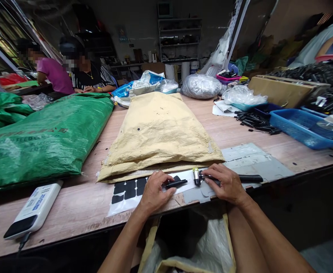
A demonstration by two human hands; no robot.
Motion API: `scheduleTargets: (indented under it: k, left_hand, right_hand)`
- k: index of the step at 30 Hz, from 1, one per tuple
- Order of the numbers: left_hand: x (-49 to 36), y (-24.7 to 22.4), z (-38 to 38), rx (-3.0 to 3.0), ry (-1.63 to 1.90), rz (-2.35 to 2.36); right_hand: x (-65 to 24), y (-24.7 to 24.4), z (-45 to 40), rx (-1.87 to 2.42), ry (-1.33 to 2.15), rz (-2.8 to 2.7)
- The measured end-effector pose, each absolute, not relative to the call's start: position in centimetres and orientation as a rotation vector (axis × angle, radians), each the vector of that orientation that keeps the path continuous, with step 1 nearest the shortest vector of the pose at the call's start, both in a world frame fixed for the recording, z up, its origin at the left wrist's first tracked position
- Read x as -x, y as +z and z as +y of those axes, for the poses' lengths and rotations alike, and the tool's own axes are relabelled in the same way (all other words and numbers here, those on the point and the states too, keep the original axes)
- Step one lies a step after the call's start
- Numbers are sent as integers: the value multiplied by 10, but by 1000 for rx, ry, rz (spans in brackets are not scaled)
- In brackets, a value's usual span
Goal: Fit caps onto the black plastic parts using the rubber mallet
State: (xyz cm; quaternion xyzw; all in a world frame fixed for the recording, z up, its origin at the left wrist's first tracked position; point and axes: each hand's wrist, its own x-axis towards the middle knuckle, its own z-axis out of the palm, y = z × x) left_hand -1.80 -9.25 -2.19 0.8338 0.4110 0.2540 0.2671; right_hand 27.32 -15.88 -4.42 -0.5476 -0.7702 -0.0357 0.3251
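Observation:
My left hand is closed on a short black pen-like piece just above the table's front edge. Under that hand lies a white sheet of black stickers with rounded corners. My right hand grips a small two-faced hammer close behind its head. One face of the head is clear yellow, the other black. Its black handle sticks out to the right, over a grey board. The hammer head is a little right of the black piece, apart from it.
A tan woven sack lies just beyond my hands, a green sack to the left. A white power bank with a cable sits front left. Black parts and a blue tray are right. An open bag hangs below. Two people sit far left.

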Motion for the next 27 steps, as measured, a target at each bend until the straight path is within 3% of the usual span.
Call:
scheduleTargets:
  k: [12,27]
  left_hand:
    - [18,-22,-91,-2258,703,1060]
    - [20,-23,-91,-2215,710,1053]
  right_hand:
    - [-268,-32,-165,1312,-158,-1952]
    - [-190,-14,-168,1368,158,-1791]
